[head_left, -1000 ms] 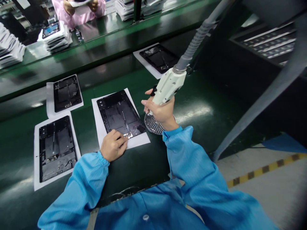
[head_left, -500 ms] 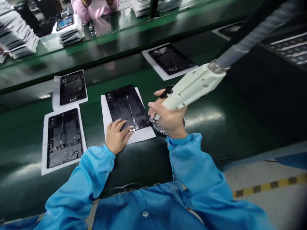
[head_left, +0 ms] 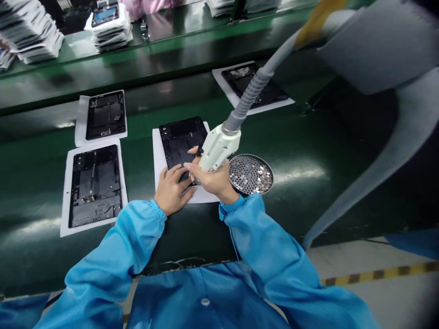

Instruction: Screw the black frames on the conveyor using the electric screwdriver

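My right hand (head_left: 213, 180) is wrapped round a white hand tool (head_left: 219, 148) with a black lever and a ribbed grey hose. The tool's tip points down at the lower part of a black tablet housing (head_left: 181, 135); hand and tool hide the contact spot. The housing lies on a white sheet (head_left: 160, 155). My left hand (head_left: 173, 189) rests on the housing's lower left edge, fingers apart and stretched out, close beside the right fingertips. Right of my right hand stands a round perforated metal dish (head_left: 240, 171) holding many small shiny metal pieces (head_left: 263, 179).
More tablet housings on white sheets lie at left (head_left: 97, 183), back left (head_left: 107, 114) and back right (head_left: 274, 91). A grey hose (head_left: 384, 164) hangs at right. Paper stacks (head_left: 113, 34) and a person's pink sleeve (head_left: 154, 5) are beyond the green ledge (head_left: 164, 59).
My right hand has brought the tool left and down from beside the dish onto the housing. The dish is now uncovered. My left hand stays at the housing's lower left edge.
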Tool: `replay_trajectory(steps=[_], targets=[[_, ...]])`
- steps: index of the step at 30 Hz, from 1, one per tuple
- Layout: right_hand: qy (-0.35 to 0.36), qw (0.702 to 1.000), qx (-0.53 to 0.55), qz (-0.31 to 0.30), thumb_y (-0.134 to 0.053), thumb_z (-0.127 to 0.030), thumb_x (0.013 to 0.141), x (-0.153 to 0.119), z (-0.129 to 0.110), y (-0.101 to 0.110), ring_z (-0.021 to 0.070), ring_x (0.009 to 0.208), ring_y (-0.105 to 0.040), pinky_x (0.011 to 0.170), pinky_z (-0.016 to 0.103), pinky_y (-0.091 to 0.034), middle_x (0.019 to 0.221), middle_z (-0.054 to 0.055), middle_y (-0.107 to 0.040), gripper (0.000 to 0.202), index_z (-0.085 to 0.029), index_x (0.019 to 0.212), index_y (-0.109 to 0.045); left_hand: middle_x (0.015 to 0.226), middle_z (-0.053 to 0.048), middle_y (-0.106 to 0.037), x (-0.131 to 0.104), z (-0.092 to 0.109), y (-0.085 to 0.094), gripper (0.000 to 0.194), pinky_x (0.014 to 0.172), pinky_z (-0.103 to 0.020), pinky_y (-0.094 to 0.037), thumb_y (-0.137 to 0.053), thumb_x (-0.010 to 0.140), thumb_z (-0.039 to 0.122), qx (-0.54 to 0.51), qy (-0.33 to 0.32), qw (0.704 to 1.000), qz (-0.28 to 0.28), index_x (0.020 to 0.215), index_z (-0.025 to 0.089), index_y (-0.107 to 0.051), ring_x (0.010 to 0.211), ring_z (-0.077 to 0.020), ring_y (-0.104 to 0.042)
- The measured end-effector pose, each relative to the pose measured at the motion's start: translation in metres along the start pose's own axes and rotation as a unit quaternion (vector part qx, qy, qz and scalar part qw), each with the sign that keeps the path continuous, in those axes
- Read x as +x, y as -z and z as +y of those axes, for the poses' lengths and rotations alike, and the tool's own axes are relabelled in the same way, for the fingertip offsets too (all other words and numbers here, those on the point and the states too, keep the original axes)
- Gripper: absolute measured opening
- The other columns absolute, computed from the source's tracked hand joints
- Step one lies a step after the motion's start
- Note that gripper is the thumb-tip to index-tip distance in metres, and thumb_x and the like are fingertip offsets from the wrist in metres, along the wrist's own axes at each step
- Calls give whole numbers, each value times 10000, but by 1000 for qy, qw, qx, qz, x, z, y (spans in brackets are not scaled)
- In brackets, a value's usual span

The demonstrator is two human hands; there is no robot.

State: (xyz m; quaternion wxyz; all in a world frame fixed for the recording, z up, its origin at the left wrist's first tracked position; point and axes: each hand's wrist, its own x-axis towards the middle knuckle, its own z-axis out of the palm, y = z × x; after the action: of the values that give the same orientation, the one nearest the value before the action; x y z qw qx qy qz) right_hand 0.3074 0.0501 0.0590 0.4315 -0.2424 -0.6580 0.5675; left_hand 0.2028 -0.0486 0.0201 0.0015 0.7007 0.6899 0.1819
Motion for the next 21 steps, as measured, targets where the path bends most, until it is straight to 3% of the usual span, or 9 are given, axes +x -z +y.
replay_trajectory(steps=[4, 10, 14, 18, 21], targets=[[0, 1000, -23, -20, -681, -268, 722, -3, 3, -1, 116, 527, -538, 658, 346, -550, 562, -59, -532, 193, -202, 878, -588, 1285, -145, -584, 0, 1, 0, 329, 1038, -556, -328, -516, 912, 399, -3, 5, 1000, -9, 1088, 210, -719, 1257, -332, -476], [4, 999, -23, -39, -660, -257, 735, -5, 7, -1, 118, 558, -556, 678, 346, -555, 591, -54, -537, 219, -196, 936, -599, 1280, -135, -587, -1, 1, -1, 309, 1058, -558, -311, -524, 907, 391, -8, 9, 1000, -14, 1069, 216, -722, 1282, -326, -459], [0, 999, -10, -41, -666, -248, 735, -5, 3, 0, 109, 527, -537, 709, 366, -557, 578, -55, -530, 139, -193, 822, -573, 1272, -136, -593, -1, 1, 0, 307, 1051, -556, -322, -514, 914, 378, -6, 8, 1000, -10, 1065, 213, -724, 1274, -327, -466], [-23, 998, 5, -51, -725, -301, 698, -5, 1, 0, 115, 530, -547, 707, 367, -562, 573, -61, -537, 247, -195, 860, -571, 1247, -134, -609, -1, 1, 0, 304, 1056, -565, -309, -520, 909, 392, -5, 11, 1000, -21, 1051, 220, -726, 1284, -328, -457], [-21, 999, 1, -42, -735, -292, 688, -5, 2, -1, 119, 547, -562, 744, 374, -564, 569, -54, -545, 219, -198, 781, -560, 1254, -134, -605, -2, 1, -1, 301, 1060, -562, -303, -523, 908, 391, -7, 12, 1000, -18, 1060, 218, -716, 1286, -325, -455]])
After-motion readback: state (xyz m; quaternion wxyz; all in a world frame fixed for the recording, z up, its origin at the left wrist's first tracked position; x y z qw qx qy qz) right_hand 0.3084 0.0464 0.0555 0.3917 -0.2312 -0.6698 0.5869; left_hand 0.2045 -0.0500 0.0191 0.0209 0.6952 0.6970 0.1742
